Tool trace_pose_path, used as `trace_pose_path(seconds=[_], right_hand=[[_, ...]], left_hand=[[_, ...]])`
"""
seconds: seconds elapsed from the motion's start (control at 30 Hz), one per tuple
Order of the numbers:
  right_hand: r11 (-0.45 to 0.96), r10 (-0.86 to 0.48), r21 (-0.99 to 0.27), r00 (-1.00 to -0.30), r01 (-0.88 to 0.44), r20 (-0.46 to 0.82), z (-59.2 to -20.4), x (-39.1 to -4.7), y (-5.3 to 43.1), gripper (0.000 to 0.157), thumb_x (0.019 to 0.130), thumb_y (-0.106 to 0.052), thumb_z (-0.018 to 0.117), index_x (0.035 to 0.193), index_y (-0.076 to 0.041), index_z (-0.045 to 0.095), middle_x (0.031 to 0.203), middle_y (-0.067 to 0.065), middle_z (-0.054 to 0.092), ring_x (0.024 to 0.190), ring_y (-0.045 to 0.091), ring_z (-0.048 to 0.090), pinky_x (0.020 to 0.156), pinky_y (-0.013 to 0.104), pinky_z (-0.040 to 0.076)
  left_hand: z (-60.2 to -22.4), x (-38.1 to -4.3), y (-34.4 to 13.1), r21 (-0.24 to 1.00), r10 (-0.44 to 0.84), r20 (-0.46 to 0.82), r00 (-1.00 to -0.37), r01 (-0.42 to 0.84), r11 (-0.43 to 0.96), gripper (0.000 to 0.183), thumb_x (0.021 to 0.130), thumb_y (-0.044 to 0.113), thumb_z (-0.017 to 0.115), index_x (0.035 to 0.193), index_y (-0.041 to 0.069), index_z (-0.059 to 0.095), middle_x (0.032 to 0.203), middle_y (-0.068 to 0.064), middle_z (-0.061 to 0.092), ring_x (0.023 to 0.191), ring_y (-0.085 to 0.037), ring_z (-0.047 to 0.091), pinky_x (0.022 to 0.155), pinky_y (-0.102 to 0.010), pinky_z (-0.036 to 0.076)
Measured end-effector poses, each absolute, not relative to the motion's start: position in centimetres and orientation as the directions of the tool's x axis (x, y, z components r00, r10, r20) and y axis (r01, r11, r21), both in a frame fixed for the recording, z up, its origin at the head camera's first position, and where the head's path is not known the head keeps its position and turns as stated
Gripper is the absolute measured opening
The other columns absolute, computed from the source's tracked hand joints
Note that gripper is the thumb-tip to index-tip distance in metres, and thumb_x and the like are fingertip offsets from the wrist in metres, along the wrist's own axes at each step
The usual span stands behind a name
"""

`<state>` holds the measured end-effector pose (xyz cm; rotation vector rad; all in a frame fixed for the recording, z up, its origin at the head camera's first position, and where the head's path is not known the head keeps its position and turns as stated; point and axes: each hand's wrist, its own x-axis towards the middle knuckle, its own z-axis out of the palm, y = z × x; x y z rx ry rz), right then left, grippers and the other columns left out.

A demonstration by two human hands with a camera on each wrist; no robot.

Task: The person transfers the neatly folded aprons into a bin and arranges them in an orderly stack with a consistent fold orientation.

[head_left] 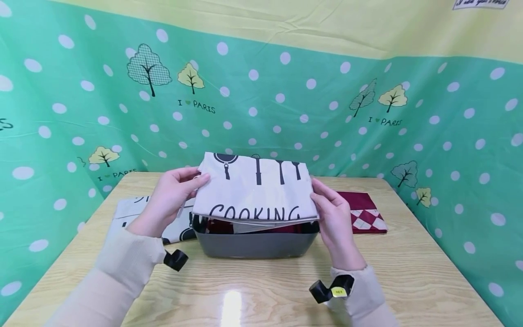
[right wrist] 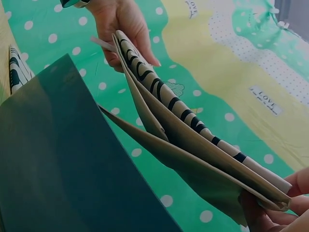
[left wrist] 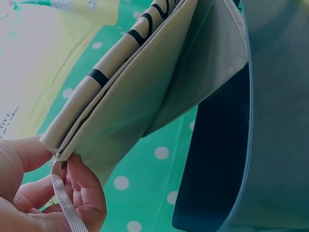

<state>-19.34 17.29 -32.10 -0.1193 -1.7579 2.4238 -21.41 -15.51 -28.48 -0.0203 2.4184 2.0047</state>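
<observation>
One folded cloth [head_left: 253, 190] | left hand [head_left: 169, 195], right hand [head_left: 334, 213] gripping | bin [head_left: 255, 246] below

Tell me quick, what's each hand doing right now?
Left hand: holding one end of the folded white cloth.
Right hand: holding the other end of that same cloth.
</observation>
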Motion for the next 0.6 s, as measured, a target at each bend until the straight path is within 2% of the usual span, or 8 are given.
trace_pose_path(seconds=[0.23, 0.33, 0.43, 0.53, 0.6], right_hand=[[-0.269, 0.137, -0.962, -0.99, -0.052, 0.015, -31.8, -19.6, 17.4, 0.046, 0.099, -0.001, 0.052, 0.145, -0.004, 0.049, 0.148, 0.006, 0.052, 0.124, 0.014, 0.057, 0.095, 0.02, 0.052], [-0.209, 0.122, -0.977, -0.992, -0.031, 0.006, -31.9, -19.9, 17.6, 0.046, 0.099, -0.002, 0.051, 0.145, -0.005, 0.049, 0.149, 0.007, 0.051, 0.127, 0.016, 0.054, 0.098, 0.022, 0.051], [-0.064, 0.091, -0.998, -0.996, -0.002, -0.003, -32.2, -20.2, 17.9, 0.047, 0.1, -0.005, 0.051, 0.147, -0.004, 0.046, 0.152, 0.009, 0.046, 0.135, 0.02, 0.049, 0.108, 0.03, 0.045], [0.047, 0.071, -0.999, -0.997, 0.008, -0.005, -33.0, -20.4, 18.3, 0.048, 0.101, -0.006, 0.051, 0.149, -0.003, 0.043, 0.155, 0.012, 0.043, 0.14, 0.023, 0.045, 0.116, 0.036, 0.036], [0.057, 0.075, -0.998, -0.997, -0.002, 0.006, -33.5, -20.4, 18.5, 0.049, 0.101, -0.006, 0.052, 0.148, -0.002, 0.043, 0.154, 0.013, 0.043, 0.14, 0.023, 0.046, 0.116, 0.036, 0.035]], left_hand=[[-28.5, -21.5, -15.4, 0.983, -0.006, -0.001, -1.0, -0.003, 0.185, 0.057, 0.094, 0.026, 0.069, 0.143, 0.003, 0.05, 0.115, 0.0, 0.061, 0.084, 0.001, 0.062, 0.075, -0.015, 0.055], [-28.8, -21.7, -15.5, 0.973, -0.009, 0.002, -1.0, -0.001, 0.229, 0.057, 0.095, 0.026, 0.068, 0.143, 0.001, 0.05, 0.118, -0.004, 0.062, 0.089, -0.004, 0.063, 0.079, -0.017, 0.056], [-29.4, -22.0, -15.8, 0.909, -0.008, 0.011, -1.0, 0.007, 0.417, 0.061, 0.096, 0.034, 0.065, 0.143, -0.002, 0.048, 0.128, -0.015, 0.062, 0.107, -0.019, 0.064, 0.09, -0.029, 0.056], [-30.3, -22.0, -16.5, 0.812, -0.001, -0.012, -1.0, -0.01, 0.584, 0.07, 0.098, 0.046, 0.058, 0.146, -0.003, 0.043, 0.141, -0.022, 0.054, 0.128, -0.035, 0.054, 0.104, -0.045, 0.049], [-30.9, -22.0, -16.9, 0.786, 0.001, -0.023, -1.0, -0.017, 0.617, 0.073, 0.099, 0.051, 0.053, 0.147, -0.003, 0.041, 0.145, -0.024, 0.05, 0.133, -0.039, 0.048, 0.108, -0.051, 0.044]])
